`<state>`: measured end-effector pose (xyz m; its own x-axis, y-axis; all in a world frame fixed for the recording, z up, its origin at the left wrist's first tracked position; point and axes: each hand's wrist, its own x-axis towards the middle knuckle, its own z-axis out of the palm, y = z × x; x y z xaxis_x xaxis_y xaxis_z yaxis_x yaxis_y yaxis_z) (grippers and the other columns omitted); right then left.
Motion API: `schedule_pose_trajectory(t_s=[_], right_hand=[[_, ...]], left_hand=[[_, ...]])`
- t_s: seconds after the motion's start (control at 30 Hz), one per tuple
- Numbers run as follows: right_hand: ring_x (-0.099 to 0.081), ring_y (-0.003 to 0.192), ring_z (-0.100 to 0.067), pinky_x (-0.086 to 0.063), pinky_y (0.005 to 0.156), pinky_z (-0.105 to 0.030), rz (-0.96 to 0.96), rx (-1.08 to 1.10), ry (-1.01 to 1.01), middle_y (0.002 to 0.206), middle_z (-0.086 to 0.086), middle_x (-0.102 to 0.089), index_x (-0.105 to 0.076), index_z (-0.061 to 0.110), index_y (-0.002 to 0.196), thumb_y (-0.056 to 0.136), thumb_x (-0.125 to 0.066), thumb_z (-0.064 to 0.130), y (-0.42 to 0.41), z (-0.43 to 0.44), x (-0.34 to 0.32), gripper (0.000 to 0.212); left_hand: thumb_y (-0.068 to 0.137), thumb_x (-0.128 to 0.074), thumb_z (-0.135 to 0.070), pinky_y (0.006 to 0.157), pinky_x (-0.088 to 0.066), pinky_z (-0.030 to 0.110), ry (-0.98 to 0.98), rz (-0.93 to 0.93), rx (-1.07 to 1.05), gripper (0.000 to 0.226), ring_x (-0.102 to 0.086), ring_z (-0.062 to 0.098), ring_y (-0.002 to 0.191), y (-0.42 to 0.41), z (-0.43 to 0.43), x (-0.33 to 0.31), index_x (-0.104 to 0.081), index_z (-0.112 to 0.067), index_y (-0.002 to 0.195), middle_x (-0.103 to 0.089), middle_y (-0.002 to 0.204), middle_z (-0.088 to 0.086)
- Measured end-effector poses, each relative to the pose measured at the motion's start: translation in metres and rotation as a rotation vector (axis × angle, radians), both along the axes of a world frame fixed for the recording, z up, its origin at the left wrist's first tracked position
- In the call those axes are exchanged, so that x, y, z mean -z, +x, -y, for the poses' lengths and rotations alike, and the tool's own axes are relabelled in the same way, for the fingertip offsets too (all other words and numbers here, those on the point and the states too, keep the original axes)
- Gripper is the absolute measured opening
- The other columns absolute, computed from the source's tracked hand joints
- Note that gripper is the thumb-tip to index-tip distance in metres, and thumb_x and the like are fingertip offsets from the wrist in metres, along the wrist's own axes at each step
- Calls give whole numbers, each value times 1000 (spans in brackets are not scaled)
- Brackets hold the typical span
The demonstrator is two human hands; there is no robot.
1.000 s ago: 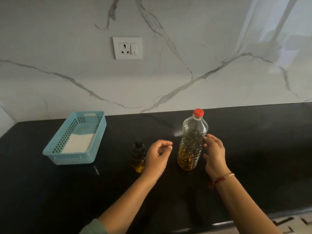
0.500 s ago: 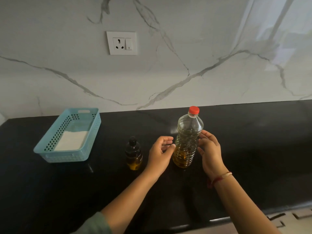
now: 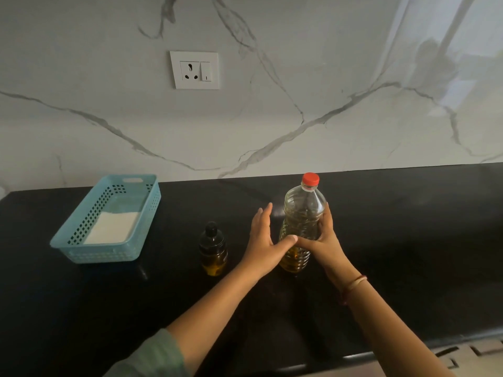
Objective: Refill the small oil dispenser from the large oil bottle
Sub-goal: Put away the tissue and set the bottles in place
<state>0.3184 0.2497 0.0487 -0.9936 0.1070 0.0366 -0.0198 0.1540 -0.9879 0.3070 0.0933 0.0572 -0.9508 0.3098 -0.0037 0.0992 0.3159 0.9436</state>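
Wide black desk [image 3: 408, 240], marble wall [image 3: 272, 118] at the far edge, front edge near. Far left, a blue basket [image 3: 103, 254]. Upright mid-desk, the large oil bottle [image 3: 303, 213]: clear, red cap [image 3: 310, 179] on, yellow oil low down. Just left of it, the small oil dispenser [image 3: 212, 250], black top, a little oil. Round the bottle's right side, the right grip [image 3: 325, 240], holding. Beside the bottle's left, the left grip [image 3: 262, 240], fingers straight, thumb touching the bottle.

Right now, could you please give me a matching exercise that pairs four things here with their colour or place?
1 large oil bottle
2 small oil dispenser
3 basket
4 wall socket

A white, on the marble wall
B black cap, left of the bottle
C light blue, farthest left
D red cap, gripped by the right hand

Pairs: 1-D, 2-B, 3-C, 4-A.
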Motion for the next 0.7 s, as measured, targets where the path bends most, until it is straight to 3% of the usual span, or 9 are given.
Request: schedule_pose_trajectory(t_s=[0.1, 0.2, 0.3, 0.4, 0.53, 0.6, 0.7], right_hand=[[-38, 134, -19, -37, 107, -51, -4, -11, 13, 149, 1, -31, -9, 38, 148, 49, -87, 49, -2, -3, 2, 127], [-44, 126, -12, -41, 103, -38, -19, -17, 29, 141, 5, -39, -18, 34, 146, 53, -84, 43, -3, -2, 2, 114], [-49, 117, -7, -43, 98, -32, -12, -10, 13, 132, 9, -46, -26, 32, 141, 56, -84, 33, -7, -1, 4, 103], [-52, 118, -10, -45, 94, -30, 12, -24, 2, 130, 7, -51, -31, 31, 138, 53, -87, 35, -11, -2, 4, 101], [-52, 121, -14, -44, 100, -39, 45, -43, -31, 131, 5, -52, -32, 31, 138, 47, -87, 43, -15, -4, 6, 108], [-51, 121, -16, -43, 102, -42, 54, -48, -44, 132, 4, -51, -31, 31, 138, 46, -88, 43, -16, -5, 7, 109], [-52, 120, -16, -43, 102, -42, 61, -52, -53, 130, 4, -53, -31, 31, 138, 45, -88, 42, -17, -6, 9, 109]], left_hand=[[87, -67, -37, 119, -17, 44, -23, -30, -20, 91, 3, 17, 149, -1, 1, 2, -3, -39, 152, 10, 161, -8], [87, -68, -39, 117, -20, 40, -24, -111, -43, 87, -2, 15, 149, 0, 6, 4, -9, -39, 151, 3, 161, -8], [87, -68, -39, 114, -27, 36, -7, -242, -92, 75, -14, 13, 146, 1, 13, 3, -24, -38, 148, -13, 158, -6], [83, -61, -47, 106, -38, 35, -68, -463, -170, 57, -36, 10, 134, -1, 25, -3, -48, -30, 136, -40, 143, -4], [84, -53, -50, 93, -41, 37, -245, -702, -352, 45, -49, 10, 117, -6, 42, -13, -60, -26, 121, -56, 125, -8], [82, -56, -52, 93, -36, 34, -223, -708, -425, 50, -45, 8, 118, -9, 53, -17, -58, -26, 124, -54, 126, -9], [77, -67, -55, 99, -34, 33, -87, -539, -477, 66, -34, -1, 122, -14, 73, -13, -47, -28, 135, -44, 132, -13]])
